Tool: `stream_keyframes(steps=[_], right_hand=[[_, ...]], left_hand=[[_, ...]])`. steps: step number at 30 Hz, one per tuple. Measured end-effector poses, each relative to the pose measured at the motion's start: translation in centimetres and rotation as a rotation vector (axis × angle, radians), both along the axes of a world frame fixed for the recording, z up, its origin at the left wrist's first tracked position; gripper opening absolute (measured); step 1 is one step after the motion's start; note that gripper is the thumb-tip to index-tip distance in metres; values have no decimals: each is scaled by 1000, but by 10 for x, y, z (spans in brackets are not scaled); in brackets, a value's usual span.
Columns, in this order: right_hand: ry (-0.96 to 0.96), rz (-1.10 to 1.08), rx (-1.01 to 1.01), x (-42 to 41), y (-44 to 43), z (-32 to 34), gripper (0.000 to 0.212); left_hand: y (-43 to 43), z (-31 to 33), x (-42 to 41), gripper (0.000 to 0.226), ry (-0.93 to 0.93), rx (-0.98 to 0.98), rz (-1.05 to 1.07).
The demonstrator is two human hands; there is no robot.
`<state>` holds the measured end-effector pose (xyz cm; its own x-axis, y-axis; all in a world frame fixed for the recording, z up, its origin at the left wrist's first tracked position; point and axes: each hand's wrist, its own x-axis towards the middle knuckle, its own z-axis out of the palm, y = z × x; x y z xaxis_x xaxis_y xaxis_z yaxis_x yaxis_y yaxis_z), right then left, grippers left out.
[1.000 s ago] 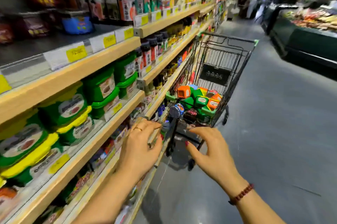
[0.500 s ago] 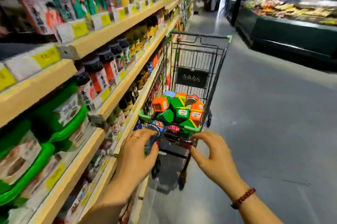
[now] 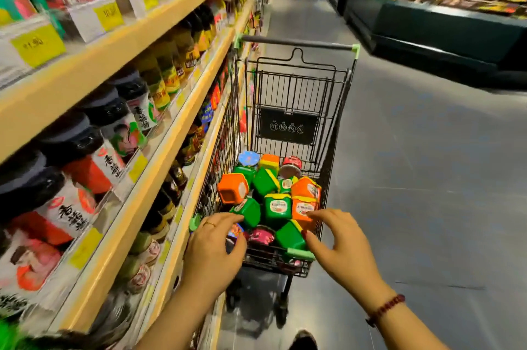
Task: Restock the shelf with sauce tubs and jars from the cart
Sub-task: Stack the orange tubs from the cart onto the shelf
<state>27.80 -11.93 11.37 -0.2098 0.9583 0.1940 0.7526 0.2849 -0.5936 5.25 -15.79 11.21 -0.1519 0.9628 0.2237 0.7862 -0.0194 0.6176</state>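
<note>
My left hand (image 3: 212,252) and right hand (image 3: 339,247) over the cart (image 3: 288,127) rim — fingers spread, gripping nothing, tubs (image 3: 278,207) below, shelf (image 3: 119,224) alongside.

Wooden shelf (image 3: 119,44) on the left carries dark-lidded jars (image 3: 125,118) in rows; the cart (image 3: 288,127) on the grey floor (image 3: 427,178) holds green and orange tubs (image 3: 276,207).

Shelf (image 3: 119,224) jars nearest the camera are motion-blurred; labels unreadable. The left hand (image 3: 212,252) hides the cart (image 3: 288,127) rim's near-left section. Both forearms are cut off at the bottom edge.
</note>
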Motion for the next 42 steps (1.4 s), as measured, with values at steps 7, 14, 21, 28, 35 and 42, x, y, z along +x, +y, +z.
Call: stream_keyframes(steps=[7, 14, 21, 28, 35, 42], right_hand=[[-4, 71, -124, 5, 118, -34, 41], [0, 112, -309, 22, 199, -73, 39], [41, 82, -401, 12, 256, -105, 29], [20, -152, -600, -20, 311, -147, 41], [-219, -392, -795, -34, 334, -212, 74], [-211, -533, -793, -35, 338, -237, 89]], left_hand=[[90, -28, 5, 31, -5, -109, 102], [162, -50, 24, 32, 12, -227, 147], [204, -79, 27, 51, 14, -393, 185], [247, -108, 17, 31, -65, -477, 120], [296, -142, -12, 32, -7, -575, -84], [323, -156, -25, 40, 22, -599, -169]])
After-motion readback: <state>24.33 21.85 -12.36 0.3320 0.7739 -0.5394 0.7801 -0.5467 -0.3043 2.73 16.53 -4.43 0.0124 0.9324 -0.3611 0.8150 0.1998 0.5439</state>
